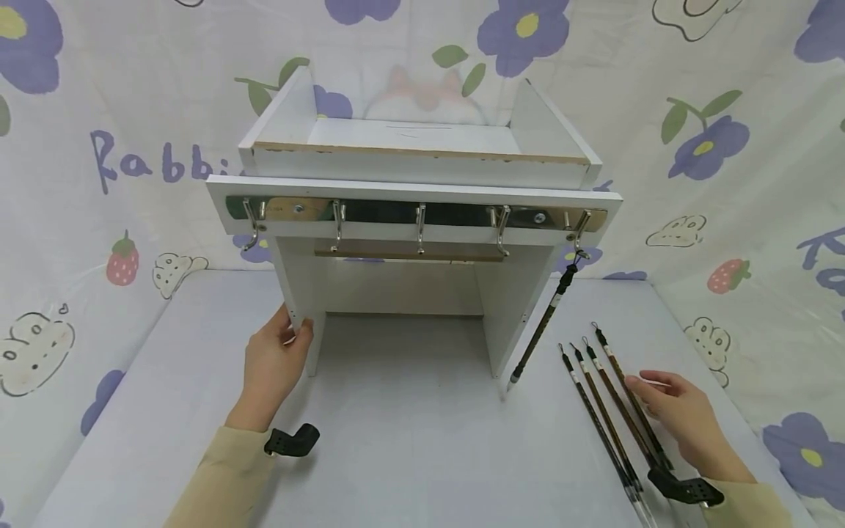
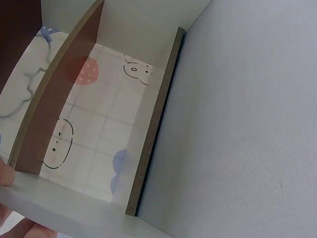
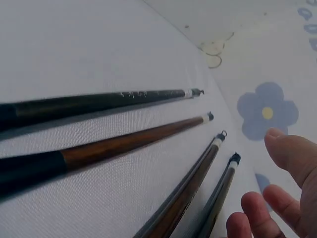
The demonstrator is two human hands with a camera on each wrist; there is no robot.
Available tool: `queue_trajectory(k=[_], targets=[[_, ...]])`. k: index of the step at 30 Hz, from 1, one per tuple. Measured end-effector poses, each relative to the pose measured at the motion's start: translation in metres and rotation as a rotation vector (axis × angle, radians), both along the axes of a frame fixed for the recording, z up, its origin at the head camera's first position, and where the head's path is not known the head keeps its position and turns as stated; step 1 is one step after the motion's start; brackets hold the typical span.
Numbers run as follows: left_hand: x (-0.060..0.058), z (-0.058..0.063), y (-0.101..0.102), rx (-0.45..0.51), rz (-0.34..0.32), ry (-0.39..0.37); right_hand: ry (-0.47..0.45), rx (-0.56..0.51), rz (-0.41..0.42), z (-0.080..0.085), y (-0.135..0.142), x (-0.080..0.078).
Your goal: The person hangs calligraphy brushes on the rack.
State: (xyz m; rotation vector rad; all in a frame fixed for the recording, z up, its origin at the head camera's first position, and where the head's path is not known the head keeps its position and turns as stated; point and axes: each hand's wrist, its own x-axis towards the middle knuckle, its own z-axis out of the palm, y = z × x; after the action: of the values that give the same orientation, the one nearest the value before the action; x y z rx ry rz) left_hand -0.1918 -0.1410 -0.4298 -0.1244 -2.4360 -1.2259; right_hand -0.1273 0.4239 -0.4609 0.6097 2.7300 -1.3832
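Note:
My left hand [image 1: 273,363] grips the edge of the left side panel of a white wooden rack [image 1: 412,189], thumb at the front; in the left wrist view its fingertips [image 2: 7,173] curl round the panel. A metal strip with several hooks [image 1: 420,227] runs across the rack's front. From the rightmost hook a writing brush [image 1: 543,323] hangs by its loop, tip down near the table. On the right, several brushes [image 1: 597,418] lie side by side with loops pointing away. My right hand [image 1: 683,418], fingers loosely bent and holding nothing, hovers by the rightmost brush [image 3: 218,198].
A pale cloth covers the table [image 1: 396,447]. Behind it and at both sides hangs a curtain [image 1: 165,81] printed with flowers and rabbits. The rack has an upper tray [image 1: 422,137] with raised sides. A black wrist camera [image 1: 293,440] sits on each sleeve.

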Motion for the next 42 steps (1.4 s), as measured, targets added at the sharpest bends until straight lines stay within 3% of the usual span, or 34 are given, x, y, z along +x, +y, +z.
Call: queue_trajectory(k=[7,16,23,42], targets=[[-0.001,0.000,0.001,0.004,-0.006,0.012,-0.102,-0.125,0.020,-0.006,0.013,-0.004],[-0.002,-0.002,0.005,-0.001,-0.010,-0.002,-0.234,-0.084,0.020,-0.006,0.017,-0.001],[-0.002,0.000,0.002,-0.007,0.001,0.025,-0.226,-0.069,-0.001,-0.005,0.016,-0.006],[-0.002,-0.003,0.000,-0.006,0.028,0.009,-0.207,-0.046,-0.041,-0.009,0.013,-0.013]])
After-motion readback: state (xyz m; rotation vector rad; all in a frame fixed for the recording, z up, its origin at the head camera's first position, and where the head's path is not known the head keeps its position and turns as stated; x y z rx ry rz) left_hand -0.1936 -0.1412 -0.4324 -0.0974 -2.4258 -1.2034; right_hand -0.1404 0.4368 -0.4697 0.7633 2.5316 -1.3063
